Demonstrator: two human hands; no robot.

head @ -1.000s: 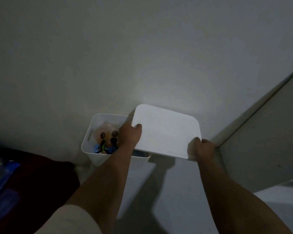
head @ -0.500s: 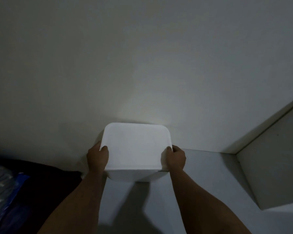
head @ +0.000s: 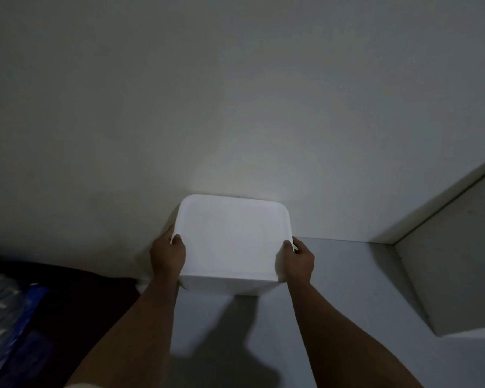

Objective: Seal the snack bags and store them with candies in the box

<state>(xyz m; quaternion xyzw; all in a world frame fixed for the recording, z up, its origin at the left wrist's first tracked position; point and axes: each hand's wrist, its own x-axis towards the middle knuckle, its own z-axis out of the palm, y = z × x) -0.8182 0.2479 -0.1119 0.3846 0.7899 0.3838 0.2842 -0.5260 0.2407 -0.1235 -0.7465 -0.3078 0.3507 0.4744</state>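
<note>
White lid (head: 233,236) covers box (head: 230,287) on pale floor by wall | left hand (head: 167,254), right hand (head: 297,260) grip lid's side edges | risk: uneven pressing leaves a corner unseated

One box (head: 230,285) with one lid (head: 233,236) — two hands (left hand (head: 167,254), right hand (head: 297,260)) — one blue bag (head: 17,315).

Pretty tight back there: the white plastic box with its flat rounded lid (head: 233,236) sits right up against the plain pale wall (head: 235,93), so no way in from behind. Both hands (head: 167,254) (head: 297,260) take up its left and right edges. The pale floor (head: 347,275) in front and to the right is open up to the white angled panel (head: 454,270). Left is blocked by dark fabric (head: 76,292) and a crinkly blue plastic bag (head: 9,312).
</note>
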